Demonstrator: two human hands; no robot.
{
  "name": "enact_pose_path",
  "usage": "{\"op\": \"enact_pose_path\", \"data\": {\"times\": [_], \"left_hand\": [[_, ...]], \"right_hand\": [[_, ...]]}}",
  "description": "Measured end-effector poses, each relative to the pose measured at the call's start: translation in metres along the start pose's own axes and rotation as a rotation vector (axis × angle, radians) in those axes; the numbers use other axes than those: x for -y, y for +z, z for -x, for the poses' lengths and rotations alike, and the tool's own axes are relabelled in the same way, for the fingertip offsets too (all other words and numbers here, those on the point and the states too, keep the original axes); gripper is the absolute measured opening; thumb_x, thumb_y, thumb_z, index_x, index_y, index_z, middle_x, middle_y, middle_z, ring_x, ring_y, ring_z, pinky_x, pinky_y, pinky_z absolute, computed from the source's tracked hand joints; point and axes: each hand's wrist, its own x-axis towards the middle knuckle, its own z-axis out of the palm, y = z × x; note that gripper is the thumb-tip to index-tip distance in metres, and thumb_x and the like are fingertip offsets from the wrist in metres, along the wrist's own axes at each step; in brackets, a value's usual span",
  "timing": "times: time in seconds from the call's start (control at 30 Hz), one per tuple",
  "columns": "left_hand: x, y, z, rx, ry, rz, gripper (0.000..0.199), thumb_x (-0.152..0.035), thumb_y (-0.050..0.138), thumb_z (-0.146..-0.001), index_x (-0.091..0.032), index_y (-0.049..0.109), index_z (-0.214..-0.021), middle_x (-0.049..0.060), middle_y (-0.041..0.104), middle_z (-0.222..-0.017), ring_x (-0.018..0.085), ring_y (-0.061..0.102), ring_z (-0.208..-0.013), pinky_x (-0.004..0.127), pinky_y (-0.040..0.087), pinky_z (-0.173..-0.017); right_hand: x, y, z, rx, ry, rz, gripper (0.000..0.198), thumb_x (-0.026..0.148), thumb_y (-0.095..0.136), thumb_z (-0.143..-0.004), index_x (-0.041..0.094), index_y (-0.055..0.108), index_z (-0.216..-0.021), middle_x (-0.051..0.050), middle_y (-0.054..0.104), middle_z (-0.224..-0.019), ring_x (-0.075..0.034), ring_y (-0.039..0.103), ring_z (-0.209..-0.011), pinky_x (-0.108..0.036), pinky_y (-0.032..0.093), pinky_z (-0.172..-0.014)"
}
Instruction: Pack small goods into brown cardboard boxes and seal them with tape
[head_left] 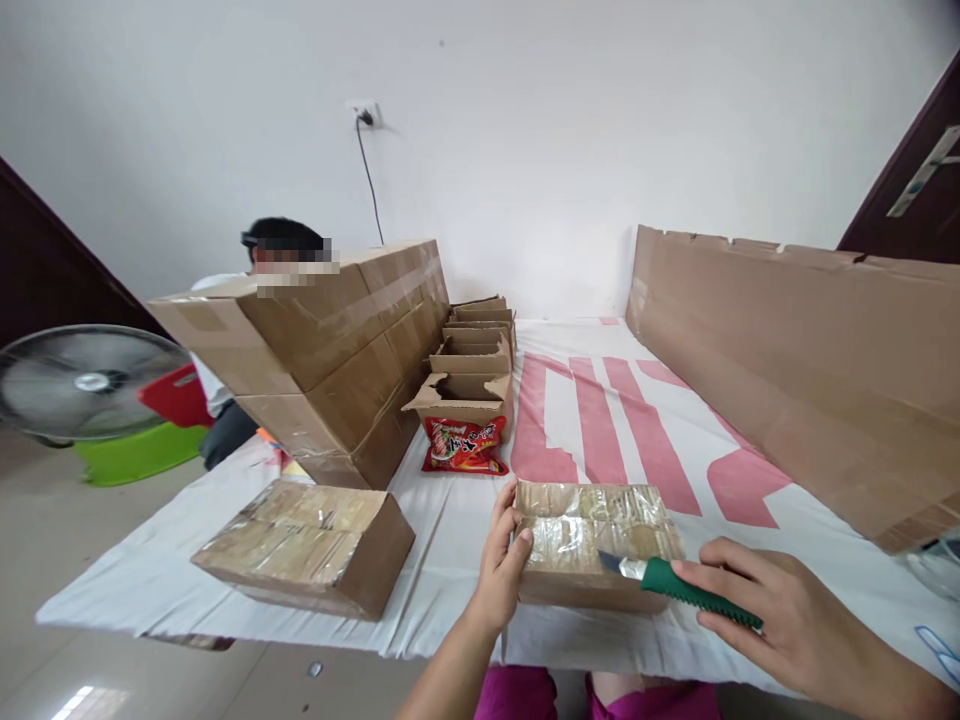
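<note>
In front of me lies a small cardboard box [600,590] with clear tape across its top. My left hand [501,560] is wrapped around the box's left end, thumb along the top edge. A green-handled utility knife [675,585] is gripped in my right hand [772,605]. Its blade points left, over the right part of the taped top; whether the tip touches the tape I cannot tell. Just beyond the box, a red snack packet [465,446] leans against an open carton. A second taped box [304,548] rests to the left, near the table's front edge.
Stacked sealed cartons [337,350] stand at the left, with a seated person [225,390] behind them. Several open cartons [472,390] run in a row toward the wall. A long cardboard panel [787,370] borders the right side. A fan [91,382] is on the left.
</note>
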Motion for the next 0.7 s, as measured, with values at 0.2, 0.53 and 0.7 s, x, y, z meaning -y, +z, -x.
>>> {"op": "enact_pose_path", "data": {"times": [0.2, 0.53, 0.7], "left_hand": [[0.003, -0.002, 0.001, 0.02, 0.02, -0.002, 0.035, -0.053, 0.051, -0.089, -0.02, 0.059, -0.078, 0.011, 0.033, -0.156, 0.034, 0.019, -0.147, 0.05, 0.019, -0.117], [0.006, -0.001, 0.001, 0.024, 0.022, 0.007, 0.036, -0.054, 0.049, -0.089, -0.02, 0.059, -0.083, 0.013, 0.027, -0.158, 0.035, 0.019, -0.147, 0.05, 0.022, -0.116], [0.007, -0.002, 0.0, 0.033, 0.011, 0.004, 0.039, -0.056, 0.048, -0.089, -0.019, 0.06, -0.087, 0.013, 0.026, -0.158, 0.033, 0.018, -0.147, 0.05, 0.019, -0.118]], "right_hand": [[0.001, -0.004, -0.018, 0.131, -0.078, 0.041, 0.033, 0.026, 0.059, -0.089, 0.032, 0.063, -0.122, -0.004, 0.068, -0.096, -0.016, 0.067, -0.073, -0.027, 0.056, -0.061], [-0.008, 0.015, -0.016, 0.032, -0.163, 0.091, 0.041, 0.025, 0.061, -0.089, 0.03, 0.059, -0.129, -0.005, 0.07, -0.104, -0.017, 0.067, -0.079, -0.028, 0.056, -0.065], [-0.005, 0.025, -0.016, -0.101, -0.25, 0.203, 0.039, 0.022, 0.062, -0.088, 0.03, 0.062, -0.126, -0.005, 0.072, -0.098, -0.015, 0.067, -0.074, -0.027, 0.054, -0.063]]}}
